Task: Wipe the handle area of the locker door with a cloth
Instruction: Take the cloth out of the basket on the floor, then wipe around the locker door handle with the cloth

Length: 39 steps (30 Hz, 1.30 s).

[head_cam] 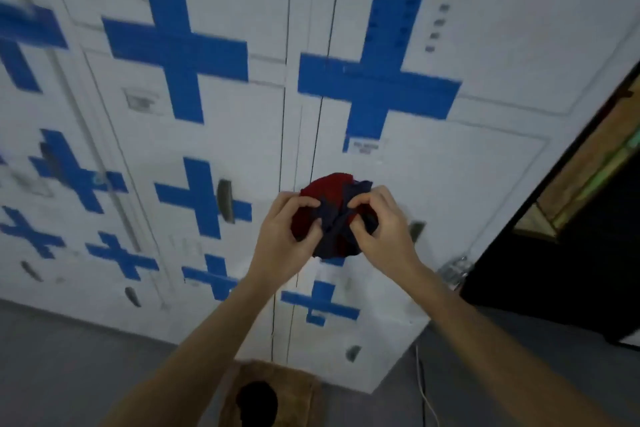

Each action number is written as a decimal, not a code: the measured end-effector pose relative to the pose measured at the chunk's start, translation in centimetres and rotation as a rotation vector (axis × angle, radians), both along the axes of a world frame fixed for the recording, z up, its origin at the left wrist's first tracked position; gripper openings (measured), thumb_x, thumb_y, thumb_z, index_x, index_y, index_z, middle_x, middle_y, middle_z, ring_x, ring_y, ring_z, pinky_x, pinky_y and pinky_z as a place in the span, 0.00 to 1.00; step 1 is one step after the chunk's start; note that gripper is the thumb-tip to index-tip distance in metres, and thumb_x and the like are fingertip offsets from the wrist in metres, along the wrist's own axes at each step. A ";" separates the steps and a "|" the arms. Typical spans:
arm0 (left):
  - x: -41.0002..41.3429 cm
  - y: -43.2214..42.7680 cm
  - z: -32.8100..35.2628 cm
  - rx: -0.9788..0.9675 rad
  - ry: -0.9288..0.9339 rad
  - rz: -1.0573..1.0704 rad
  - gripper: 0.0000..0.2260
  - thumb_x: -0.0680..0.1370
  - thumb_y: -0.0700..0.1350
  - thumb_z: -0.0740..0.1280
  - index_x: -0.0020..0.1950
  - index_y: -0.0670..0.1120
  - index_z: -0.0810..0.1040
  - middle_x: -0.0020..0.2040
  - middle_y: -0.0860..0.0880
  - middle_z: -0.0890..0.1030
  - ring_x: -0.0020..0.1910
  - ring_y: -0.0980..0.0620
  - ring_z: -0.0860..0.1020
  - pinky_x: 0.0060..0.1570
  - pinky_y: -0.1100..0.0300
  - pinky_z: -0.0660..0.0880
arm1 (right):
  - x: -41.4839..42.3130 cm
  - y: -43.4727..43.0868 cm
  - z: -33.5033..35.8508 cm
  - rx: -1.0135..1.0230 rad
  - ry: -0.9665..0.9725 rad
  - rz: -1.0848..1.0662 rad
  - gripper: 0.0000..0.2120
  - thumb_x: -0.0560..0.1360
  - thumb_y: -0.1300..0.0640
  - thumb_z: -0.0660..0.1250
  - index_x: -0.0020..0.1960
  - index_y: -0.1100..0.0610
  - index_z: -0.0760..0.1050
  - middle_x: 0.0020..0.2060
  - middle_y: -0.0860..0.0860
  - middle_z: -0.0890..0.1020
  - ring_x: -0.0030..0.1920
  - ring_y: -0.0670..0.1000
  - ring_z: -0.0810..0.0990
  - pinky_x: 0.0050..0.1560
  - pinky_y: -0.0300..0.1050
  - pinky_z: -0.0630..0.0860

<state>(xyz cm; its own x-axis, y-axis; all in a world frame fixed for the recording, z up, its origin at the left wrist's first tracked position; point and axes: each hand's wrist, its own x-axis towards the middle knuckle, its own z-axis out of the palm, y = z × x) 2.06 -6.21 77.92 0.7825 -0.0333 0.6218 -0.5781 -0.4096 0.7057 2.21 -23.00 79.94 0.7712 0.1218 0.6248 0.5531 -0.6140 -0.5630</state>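
Observation:
A bunched red and dark blue cloth [330,194] is held in front of the white lockers at centre. My left hand [282,236] grips its left side and my right hand [384,229] pinches its right side, both with fingers curled into the fabric. Behind the cloth is a white locker door [460,184] with a dark recessed handle [416,230] just right of my right hand. The cloth is held off the door; whether it touches the surface I cannot tell.
Blue tape crosses [379,80] mark many locker doors. Another dark handle [225,199] sits on the door to the left. A dark open doorway [561,270] is at right, a brown box [273,392] on the grey floor below, and a white cable [424,388] beside it.

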 end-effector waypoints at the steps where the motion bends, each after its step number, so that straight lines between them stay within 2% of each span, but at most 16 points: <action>1: 0.3 -0.5 3.7 0.010 -0.070 -0.006 0.12 0.72 0.46 0.65 0.53 0.41 0.78 0.50 0.52 0.73 0.48 0.68 0.71 0.50 0.78 0.67 | -0.1 -0.6 3.7 -0.005 -0.060 -0.013 0.08 0.71 0.62 0.60 0.46 0.63 0.76 0.44 0.50 0.70 0.44 0.45 0.72 0.48 0.27 0.68; 4: 0.9 -2.2 12.8 0.015 -0.229 -0.055 0.12 0.75 0.42 0.65 0.56 0.40 0.79 0.50 0.52 0.74 0.46 0.63 0.72 0.47 0.76 0.71 | -0.5 -2.8 13.0 -0.046 -0.226 -0.088 0.09 0.71 0.64 0.60 0.44 0.63 0.78 0.43 0.52 0.71 0.45 0.48 0.71 0.49 0.28 0.67; 6: 1.2 -3.3 17.1 -0.009 -0.302 -0.087 0.12 0.75 0.40 0.66 0.58 0.41 0.79 0.50 0.53 0.75 0.45 0.62 0.73 0.45 0.73 0.74 | -0.7 -4.1 17.2 -0.098 -0.336 -0.204 0.09 0.70 0.67 0.62 0.43 0.61 0.80 0.41 0.53 0.73 0.45 0.49 0.69 0.49 0.36 0.68; 8: 1.4 -4.6 20.4 -0.040 -0.364 -0.134 0.13 0.74 0.39 0.67 0.58 0.41 0.79 0.49 0.53 0.75 0.45 0.65 0.73 0.43 0.73 0.74 | -1.2 -5.3 20.8 -0.159 -0.450 -0.355 0.11 0.69 0.68 0.62 0.43 0.59 0.81 0.40 0.52 0.76 0.44 0.50 0.66 0.45 0.45 0.68; 11: 1.7 -6.6 24.6 -0.094 -0.391 -0.217 0.13 0.74 0.37 0.70 0.58 0.43 0.79 0.47 0.59 0.75 0.43 0.67 0.74 0.41 0.75 0.73 | -2.2 -6.5 25.1 -0.189 -0.538 -0.497 0.12 0.70 0.67 0.61 0.45 0.59 0.82 0.42 0.53 0.79 0.43 0.51 0.65 0.44 0.47 0.68; 14: 1.2 -8.7 28.2 -0.195 -0.301 -0.322 0.15 0.73 0.38 0.71 0.60 0.46 0.78 0.47 0.58 0.77 0.40 0.61 0.78 0.44 0.67 0.77 | -3.0 -7.2 27.9 -0.120 -0.515 -0.585 0.12 0.73 0.64 0.60 0.50 0.59 0.80 0.47 0.51 0.78 0.46 0.50 0.65 0.49 0.51 0.69; 17: 1.5 -10.7 30.9 -0.266 -0.092 -0.478 0.20 0.75 0.38 0.70 0.65 0.47 0.73 0.45 0.50 0.79 0.41 0.55 0.80 0.43 0.60 0.80 | -2.8 -8.2 29.5 -0.070 -0.469 -0.689 0.11 0.77 0.57 0.61 0.56 0.57 0.78 0.54 0.48 0.76 0.51 0.48 0.63 0.49 0.42 0.56; 19: 2.8 -11.8 31.9 -0.229 -0.069 -0.509 0.16 0.75 0.37 0.69 0.63 0.45 0.76 0.42 0.49 0.81 0.40 0.55 0.80 0.45 0.60 0.79 | -2.2 -9.0 29.9 -0.045 -0.463 -0.729 0.13 0.78 0.54 0.61 0.58 0.57 0.76 0.57 0.47 0.75 0.55 0.50 0.64 0.50 0.42 0.55; 21: 3.9 -12.5 32.3 -0.107 -0.150 -0.496 0.11 0.75 0.37 0.68 0.57 0.43 0.80 0.45 0.48 0.83 0.38 0.63 0.79 0.46 0.69 0.75 | -1.5 -9.3 29.8 -0.029 -0.464 -0.744 0.15 0.78 0.51 0.62 0.60 0.58 0.75 0.58 0.48 0.74 0.57 0.52 0.64 0.53 0.44 0.58; 23: 5.0 -13.0 32.4 0.004 -0.258 -0.472 0.09 0.76 0.37 0.68 0.55 0.42 0.82 0.47 0.47 0.83 0.39 0.66 0.77 0.46 0.74 0.71 | -0.4 -9.6 29.3 -0.015 -0.471 -0.750 0.17 0.77 0.49 0.62 0.60 0.58 0.74 0.60 0.49 0.73 0.57 0.51 0.62 0.55 0.46 0.59; 24: 5.6 -13.3 32.3 0.057 -0.326 -0.446 0.08 0.76 0.38 0.68 0.54 0.43 0.82 0.46 0.47 0.83 0.41 0.64 0.76 0.47 0.72 0.70 | 0.1 -9.7 29.1 -0.006 -0.483 -0.753 0.18 0.77 0.47 0.62 0.61 0.58 0.73 0.61 0.49 0.72 0.57 0.50 0.61 0.57 0.47 0.60; 27: 7.7 -13.7 31.9 0.207 -0.590 -0.316 0.10 0.75 0.45 0.65 0.53 0.46 0.83 0.43 0.50 0.80 0.43 0.54 0.73 0.51 0.58 0.67 | 2.1 -10.1 28.6 0.052 -0.559 -0.767 0.24 0.75 0.42 0.57 0.62 0.58 0.72 0.65 0.50 0.69 0.62 0.50 0.60 0.62 0.49 0.57; 30: 9.0 -13.3 32.2 0.267 -0.797 -0.209 0.12 0.73 0.48 0.62 0.51 0.52 0.83 0.44 0.54 0.79 0.45 0.57 0.71 0.53 0.58 0.58 | 3.8 -10.2 28.6 0.168 -0.614 -0.735 0.28 0.73 0.40 0.57 0.63 0.59 0.70 0.68 0.51 0.66 0.67 0.49 0.58 0.68 0.54 0.56; 33: 9.8 -12.5 32.9 0.276 -0.930 -0.147 0.11 0.73 0.46 0.63 0.47 0.56 0.83 0.45 0.55 0.78 0.47 0.57 0.70 0.54 0.58 0.55 | 5.3 -10.3 29.1 0.261 -0.666 -0.697 0.32 0.71 0.38 0.61 0.65 0.60 0.68 0.68 0.53 0.66 0.68 0.50 0.59 0.69 0.53 0.57; 36: 10.7 -12.0 33.5 0.254 -1.023 -0.059 0.10 0.72 0.45 0.64 0.46 0.56 0.84 0.45 0.53 0.78 0.49 0.55 0.70 0.56 0.58 0.54 | 6.5 -10.8 29.0 0.244 -0.750 -0.677 0.30 0.71 0.44 0.64 0.64 0.63 0.68 0.66 0.57 0.67 0.67 0.53 0.60 0.68 0.52 0.59; 39: 11.6 -11.8 34.1 0.186 -1.102 0.041 0.11 0.72 0.43 0.65 0.50 0.56 0.79 0.51 0.53 0.76 0.51 0.53 0.70 0.55 0.55 0.56 | 7.3 -11.6 28.1 0.176 -0.838 -0.648 0.24 0.73 0.53 0.62 0.63 0.67 0.68 0.65 0.59 0.67 0.66 0.55 0.61 0.69 0.49 0.59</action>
<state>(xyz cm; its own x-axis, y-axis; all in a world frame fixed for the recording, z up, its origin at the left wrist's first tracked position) 13.71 -17.96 112.05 -0.1905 -0.1850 0.9641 -0.8333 -0.4886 -0.2584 9.52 -34.63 108.03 -0.0258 -0.3001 0.9536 0.4028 -0.8761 -0.2649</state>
